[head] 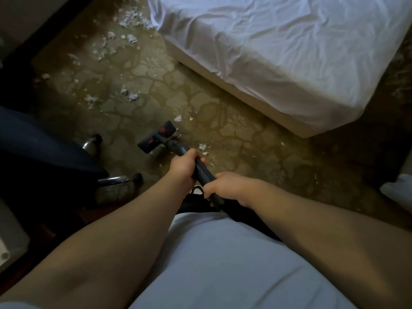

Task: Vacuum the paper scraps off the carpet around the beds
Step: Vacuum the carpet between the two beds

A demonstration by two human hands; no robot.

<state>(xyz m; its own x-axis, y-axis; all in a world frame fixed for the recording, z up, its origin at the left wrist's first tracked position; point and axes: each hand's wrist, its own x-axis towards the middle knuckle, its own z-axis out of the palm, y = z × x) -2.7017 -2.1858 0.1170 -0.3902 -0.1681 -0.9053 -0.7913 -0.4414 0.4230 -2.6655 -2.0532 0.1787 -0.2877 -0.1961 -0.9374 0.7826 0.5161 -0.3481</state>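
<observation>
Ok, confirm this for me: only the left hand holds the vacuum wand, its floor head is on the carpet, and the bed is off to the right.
Not quite. The head view shows both the left hand and the right hand holding the vacuum wand. The rest stands: the floor head is on the carpet, and the bed is off to the right.

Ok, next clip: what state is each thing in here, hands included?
left hand, grips the vacuum tube nearer the floor head.
right hand, grips the tube nearer the body.
vacuum tube, slanting down to the carpet.
floor head, flat on the carpet beside a scrap.
paper scraps, scattered uncollected, thickest near the bed's far corner.
bed, covered by a wrinkled white sheet.
chair, standing at left on castors.
</observation>
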